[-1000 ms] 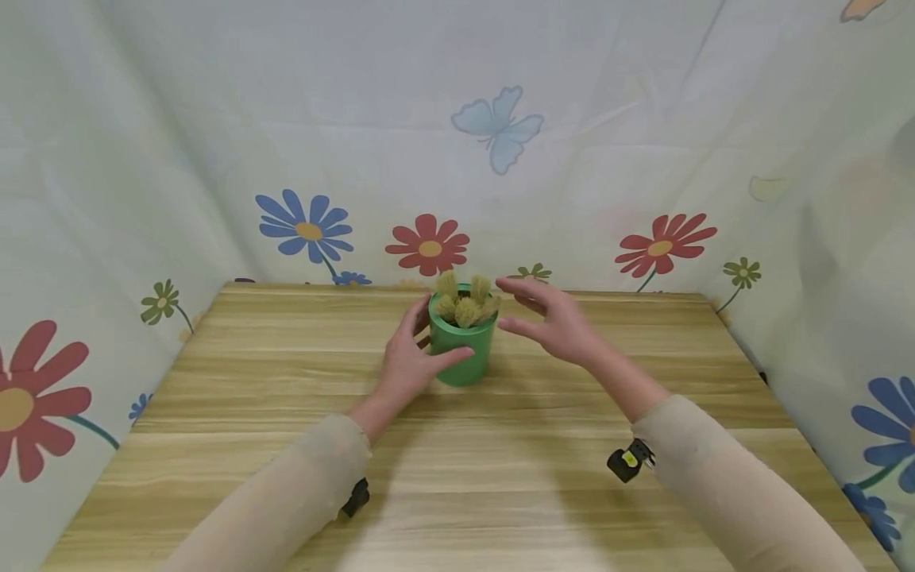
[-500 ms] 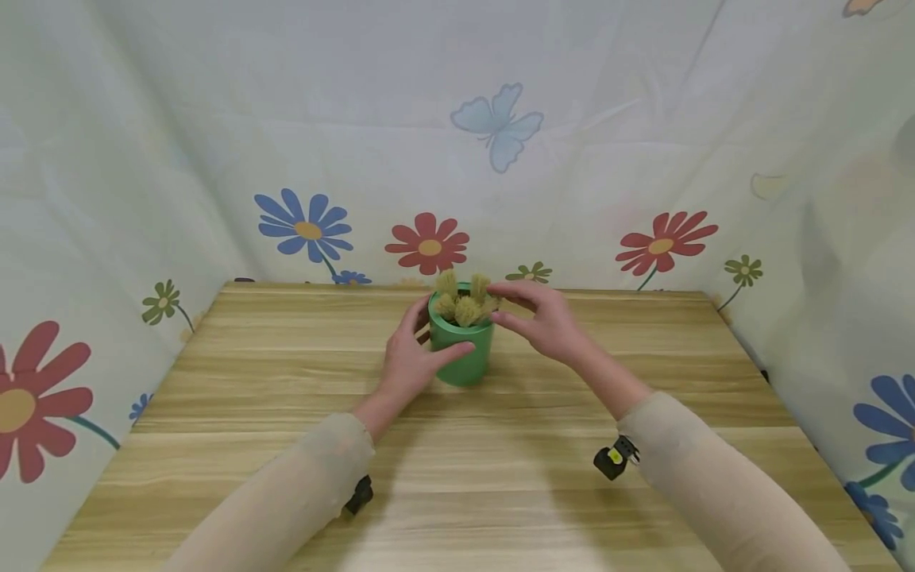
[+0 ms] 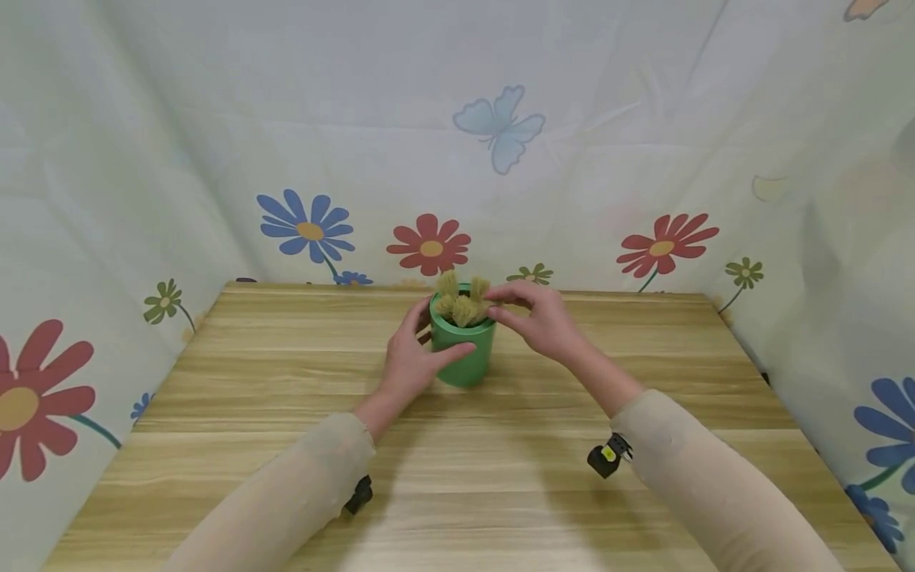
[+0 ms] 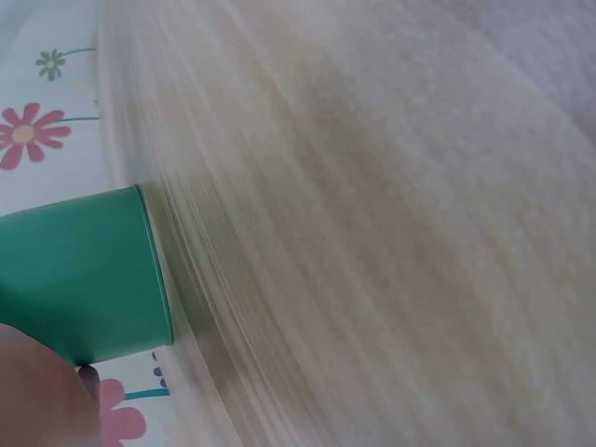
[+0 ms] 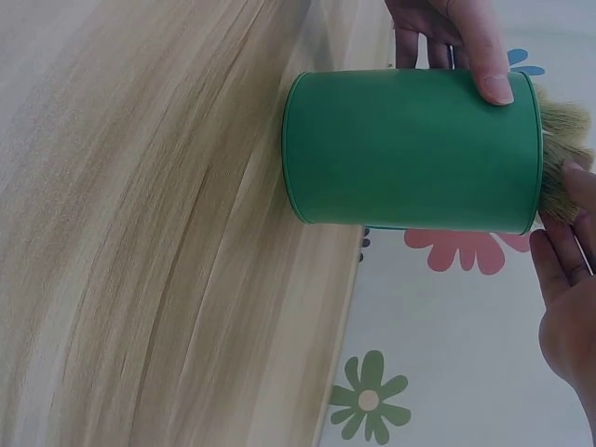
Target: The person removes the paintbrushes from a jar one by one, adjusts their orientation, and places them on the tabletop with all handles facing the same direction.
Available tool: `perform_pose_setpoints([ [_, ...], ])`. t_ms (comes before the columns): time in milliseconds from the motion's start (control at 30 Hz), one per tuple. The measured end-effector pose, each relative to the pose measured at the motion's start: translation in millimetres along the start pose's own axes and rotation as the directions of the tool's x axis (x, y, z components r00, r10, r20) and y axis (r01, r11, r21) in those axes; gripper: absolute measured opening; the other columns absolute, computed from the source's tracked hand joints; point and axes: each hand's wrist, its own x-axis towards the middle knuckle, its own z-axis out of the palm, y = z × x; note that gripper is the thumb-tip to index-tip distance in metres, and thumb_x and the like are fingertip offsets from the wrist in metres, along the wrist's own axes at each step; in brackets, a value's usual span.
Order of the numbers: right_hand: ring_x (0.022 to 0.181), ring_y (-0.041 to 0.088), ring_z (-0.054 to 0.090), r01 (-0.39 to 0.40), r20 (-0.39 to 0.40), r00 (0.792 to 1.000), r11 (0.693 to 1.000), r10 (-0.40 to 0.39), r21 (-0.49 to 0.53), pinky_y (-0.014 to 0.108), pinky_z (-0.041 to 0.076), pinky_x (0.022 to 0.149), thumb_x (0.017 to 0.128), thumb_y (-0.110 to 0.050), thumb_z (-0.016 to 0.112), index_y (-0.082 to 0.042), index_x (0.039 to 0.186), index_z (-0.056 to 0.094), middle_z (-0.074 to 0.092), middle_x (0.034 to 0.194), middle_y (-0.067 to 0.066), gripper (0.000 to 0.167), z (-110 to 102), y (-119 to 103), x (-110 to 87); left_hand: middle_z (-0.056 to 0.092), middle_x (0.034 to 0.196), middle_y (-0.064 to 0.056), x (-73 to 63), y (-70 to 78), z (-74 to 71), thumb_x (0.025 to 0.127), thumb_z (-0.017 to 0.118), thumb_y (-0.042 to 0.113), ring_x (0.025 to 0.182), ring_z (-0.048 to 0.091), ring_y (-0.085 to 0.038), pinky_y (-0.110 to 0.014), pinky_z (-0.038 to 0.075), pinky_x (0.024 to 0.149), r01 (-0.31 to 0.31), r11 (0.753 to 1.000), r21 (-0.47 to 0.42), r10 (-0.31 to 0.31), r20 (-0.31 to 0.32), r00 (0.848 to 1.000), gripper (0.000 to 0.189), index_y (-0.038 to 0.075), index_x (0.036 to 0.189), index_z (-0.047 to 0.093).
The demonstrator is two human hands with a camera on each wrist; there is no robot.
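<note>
A green cylindrical can (image 3: 463, 364) stands upright on the table, with several brushes (image 3: 463, 311) in it, pale bristles upward; their handles are hidden inside. My left hand (image 3: 410, 359) holds the can from the left, thumb across its front and fingers round the far side. At the right of the rim, my right hand (image 3: 545, 322) pinches the bristles of one brush between thumb and fingers. The right wrist view shows the can (image 5: 410, 149) sideways, with bristles (image 5: 559, 191) at the right fingertips. Part of the can (image 4: 84, 275) appears in the left wrist view.
The wood-grain table (image 3: 457, 485) extends toward me and to both sides. Behind it hangs a white cloth (image 3: 357, 143) printed with flowers and a butterfly, which also runs along both sides. Small black wrist cameras (image 3: 604, 457) hang below the sleeves.
My right hand has moved left to the can's rim, and its fingers have closed on a brush's bristles, which lean slightly left. The left hand and the can have stayed in place.
</note>
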Motion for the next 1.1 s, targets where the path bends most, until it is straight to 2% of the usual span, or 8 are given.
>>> perform_pose_setpoints([
  [133, 0.118, 0.030, 0.070, -0.004, 0.004, 1.000, 1.000, 0.004, 0.003, 0.050, 0.057, 0.107, 0.099, -0.006, 0.077, -0.004, 0.125, 0.077, 0.076, 0.122, 0.013, 0.025, 1, 0, 0.1, 0.058, 0.150, 0.002, 0.1, -1.0, -0.4, 0.078, 0.098, 0.042, 0.139, 0.055, -0.019, -0.046, 0.050, 0.116, -0.009, 1.000, 0.003, 0.009, 0.002, 1.000, 0.097, 0.028, 0.159, 0.046],
  [367, 0.113, 0.029, 0.072, 0.007, -0.017, 1.000, 0.999, -0.008, -0.048, 0.047, 0.059, 0.103, 0.099, -0.009, 0.077, -0.004, 0.119, 0.079, 0.077, 0.116, 0.011, 0.020, 2, -2, 3.2, 0.059, 0.149, 0.002, -0.6, -0.6, -0.8, 0.078, 0.098, 0.040, 0.138, 0.056, -0.019, -0.047, 0.051, 0.115, -0.020, 1.000, -0.005, 0.020, -0.001, 1.000, 0.096, 0.029, 0.158, 0.046],
  [600, 0.107, 0.034, 0.074, 0.044, -0.074, 0.996, 0.999, -0.045, -0.011, 0.054, 0.060, 0.098, 0.098, -0.005, 0.077, 0.000, 0.115, 0.078, 0.078, 0.109, 0.015, 0.018, -3, -11, 7.7, 0.059, 0.149, 0.001, 0.0, -0.2, -0.5, 0.080, 0.097, 0.040, 0.138, 0.056, -0.021, -0.048, 0.050, 0.116, -0.026, 1.000, -0.007, 0.027, 0.013, 1.000, 0.095, 0.027, 0.159, 0.045],
  [967, 0.101, 0.029, 0.075, 0.013, -0.121, 0.992, 1.000, -0.015, -0.025, 0.046, 0.061, 0.094, 0.099, -0.007, 0.077, -0.002, 0.115, 0.078, 0.079, 0.108, 0.013, 0.017, -26, -29, 13.0, 0.059, 0.149, 0.000, 1.1, -1.3, -1.9, 0.080, 0.097, 0.041, 0.138, 0.056, -0.022, -0.048, 0.050, 0.116, -0.033, 0.999, -0.003, 0.033, 0.012, 0.999, 0.094, 0.027, 0.158, 0.046],
  [1100, 0.099, 0.028, 0.075, 0.015, -0.134, 0.991, 0.999, -0.021, -0.042, 0.036, 0.062, 0.088, 0.099, -0.007, 0.078, -0.001, 0.117, 0.078, 0.079, 0.108, 0.014, 0.019, -38, -36, 15.7, 0.059, 0.149, 0.000, 0.8, 0.4, -3.0, 0.080, 0.097, 0.041, 0.139, 0.056, -0.022, -0.047, 0.050, 0.116, -0.031, 1.000, 0.000, 0.031, 0.015, 0.999, 0.095, 0.026, 0.158, 0.045],
])
